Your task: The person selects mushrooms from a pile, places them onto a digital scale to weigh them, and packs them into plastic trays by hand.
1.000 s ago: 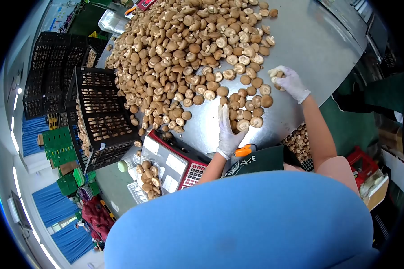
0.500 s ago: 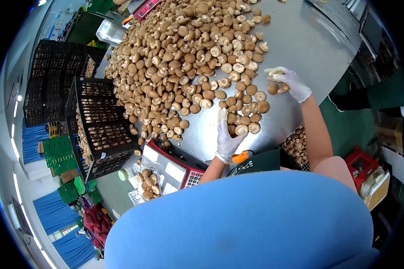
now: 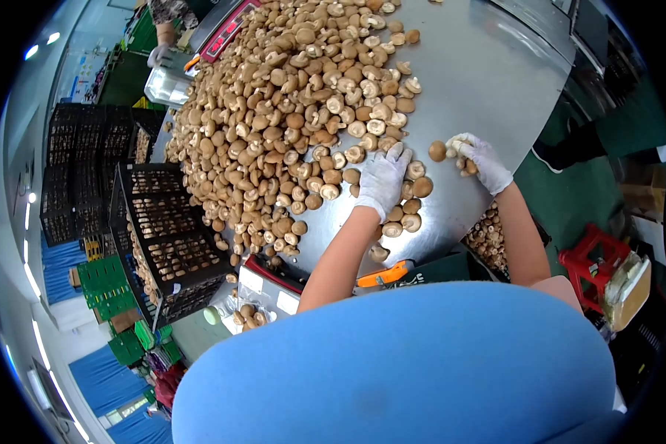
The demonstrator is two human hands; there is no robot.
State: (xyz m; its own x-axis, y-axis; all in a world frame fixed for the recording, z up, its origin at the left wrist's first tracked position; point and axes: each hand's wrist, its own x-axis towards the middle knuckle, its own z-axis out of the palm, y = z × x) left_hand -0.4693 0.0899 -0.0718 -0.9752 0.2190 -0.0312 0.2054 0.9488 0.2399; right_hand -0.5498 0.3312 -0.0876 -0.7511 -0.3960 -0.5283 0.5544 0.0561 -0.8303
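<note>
Two hands in white gloves work over one grey metal surface (image 3: pixel 488 81). The right hand (image 3: pixel 479 159) is partly closed, its fingers curled around at least one brown-capped mushroom (image 3: pixel 468 167); the exact number in its grasp cannot be told. One loose round brown mushroom (image 3: pixel 437 151) lies just beside those fingertips. The left hand (image 3: pixel 382 177) is palm down, fingers nearly straight, over the near edge of one large heap of brown and cream mushrooms (image 3: pixel 274 126), too many to count; whether it grips any cannot be told. A loose group of roughly eight mushrooms (image 3: pixel 411 206) lies to its right. One orange-handled tool (image 3: pixel 385 274) rests at the surface's near edge, and one black slatted plastic crate (image 3: pixel 174 229) holding mushrooms stands left of the heap.
</note>
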